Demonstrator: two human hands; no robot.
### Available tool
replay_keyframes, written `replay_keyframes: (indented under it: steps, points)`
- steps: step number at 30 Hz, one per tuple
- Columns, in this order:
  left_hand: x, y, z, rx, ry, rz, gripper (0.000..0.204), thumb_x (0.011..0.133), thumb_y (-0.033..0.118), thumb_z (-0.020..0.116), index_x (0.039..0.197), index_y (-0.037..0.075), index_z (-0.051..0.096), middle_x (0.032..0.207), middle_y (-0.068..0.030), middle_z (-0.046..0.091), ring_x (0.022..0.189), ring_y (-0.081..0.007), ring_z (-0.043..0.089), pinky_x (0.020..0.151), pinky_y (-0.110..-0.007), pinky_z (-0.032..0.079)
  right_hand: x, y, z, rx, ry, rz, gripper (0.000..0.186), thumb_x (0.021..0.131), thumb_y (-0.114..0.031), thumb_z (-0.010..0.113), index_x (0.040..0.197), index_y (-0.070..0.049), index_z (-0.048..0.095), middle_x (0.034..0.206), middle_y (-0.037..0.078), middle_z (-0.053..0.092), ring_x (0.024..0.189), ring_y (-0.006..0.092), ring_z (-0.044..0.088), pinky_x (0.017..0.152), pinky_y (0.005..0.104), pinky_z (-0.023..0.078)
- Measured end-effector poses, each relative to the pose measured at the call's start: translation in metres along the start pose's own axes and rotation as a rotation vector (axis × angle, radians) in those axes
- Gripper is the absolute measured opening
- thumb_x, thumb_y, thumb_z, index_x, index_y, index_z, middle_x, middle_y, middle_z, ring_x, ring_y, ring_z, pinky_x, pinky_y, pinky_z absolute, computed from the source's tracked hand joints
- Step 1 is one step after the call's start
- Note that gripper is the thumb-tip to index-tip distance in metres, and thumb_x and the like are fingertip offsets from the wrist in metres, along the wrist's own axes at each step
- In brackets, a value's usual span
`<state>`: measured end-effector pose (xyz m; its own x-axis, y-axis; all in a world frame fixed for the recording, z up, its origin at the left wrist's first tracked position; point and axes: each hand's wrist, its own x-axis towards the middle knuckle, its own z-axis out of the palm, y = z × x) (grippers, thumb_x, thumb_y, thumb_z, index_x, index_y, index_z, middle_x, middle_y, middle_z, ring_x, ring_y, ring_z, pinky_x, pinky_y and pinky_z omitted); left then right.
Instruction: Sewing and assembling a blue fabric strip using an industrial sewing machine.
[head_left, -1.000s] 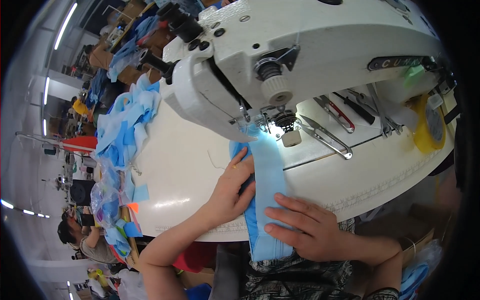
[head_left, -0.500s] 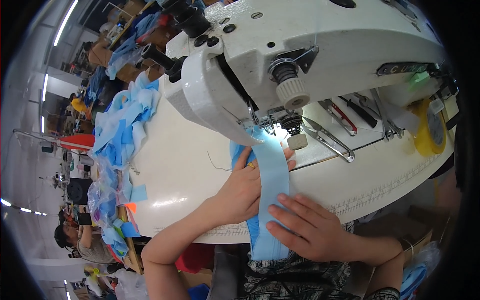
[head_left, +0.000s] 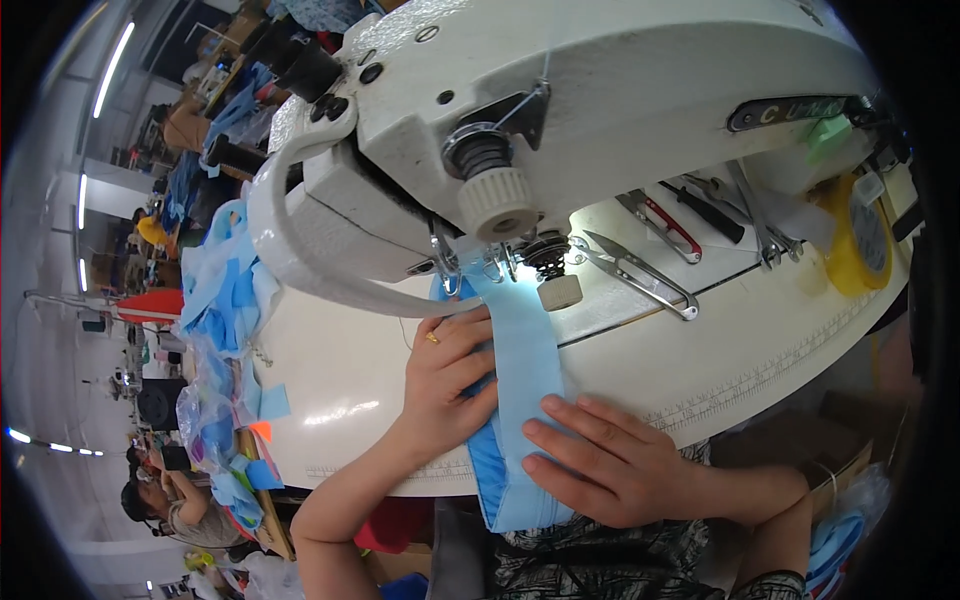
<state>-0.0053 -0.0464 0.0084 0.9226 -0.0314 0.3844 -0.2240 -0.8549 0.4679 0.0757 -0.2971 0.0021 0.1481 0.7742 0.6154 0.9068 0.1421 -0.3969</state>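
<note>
A light blue fabric strip (head_left: pixel 528 370) runs from under the presser foot (head_left: pixel 500 265) of a white sewing machine (head_left: pixel 620 110) toward the table's front edge. A darker blue layer (head_left: pixel 486 470) shows along its left side. My left hand (head_left: pixel 450 385), with a ring on one finger, is at the strip's left edge; its bent fingers close on the fabric, and some fingertips are hidden. Flat on the strip's lower right part lies my right hand (head_left: pixel 610 455), fingers stretched out and slightly apart. The strip's near end hangs over the edge above my lap.
Thread snips (head_left: pixel 640 275), a red-handled tool (head_left: pixel 665 225), wrenches (head_left: pixel 760 225) and a yellow tape roll (head_left: pixel 855 240) lie right of the needle. Blue fabric pieces (head_left: pixel 225 290) are heaped at the left. A printed ruler (head_left: pixel 740 385) follows the front edge. Another person (head_left: pixel 190 510) sits far left.
My left hand's fingers, which reached under the strip to its right side, have drawn back left and curled. More darker blue layer shows. My right hand stays flat; the view has shifted.
</note>
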Motion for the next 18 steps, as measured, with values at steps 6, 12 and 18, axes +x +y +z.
replay_keyframes:
  steps: [6,12,18]
  points:
    - [-0.002,-0.001,0.003,0.109,-0.147,0.021,0.032,0.080,0.012,0.073,0.111,0.010,0.075,0.130,-0.0074,0.069,0.129,-0.0301,0.058,0.106,-0.049,0.035,0.000,0.001,0.000,0.014,-0.095,-0.027,0.023,0.101,-0.025,0.066,0.117,-0.009,0.069,0.137,0.013,0.068,0.131,0.0327,0.065,0.113,0.0452,0.049]
    - [0.005,0.009,0.000,0.084,-0.230,-0.011,0.040,0.086,0.010,0.069,0.125,0.010,0.073,0.137,-0.0079,0.067,0.135,-0.0313,0.055,0.117,-0.052,0.027,0.001,0.002,0.002,0.087,-0.019,-0.014,0.025,0.099,-0.024,0.066,0.118,-0.007,0.069,0.137,0.013,0.068,0.133,0.0329,0.064,0.114,0.0453,0.048]
    - [0.005,0.006,-0.002,0.062,-0.266,-0.016,0.043,0.083,0.006,0.068,0.125,0.009,0.072,0.134,-0.0086,0.069,0.139,-0.0321,0.053,0.122,-0.058,0.022,0.001,0.002,0.001,0.082,-0.079,0.004,0.028,0.096,-0.021,0.067,0.118,-0.006,0.070,0.134,0.015,0.069,0.130,0.0329,0.065,0.115,0.0455,0.048]
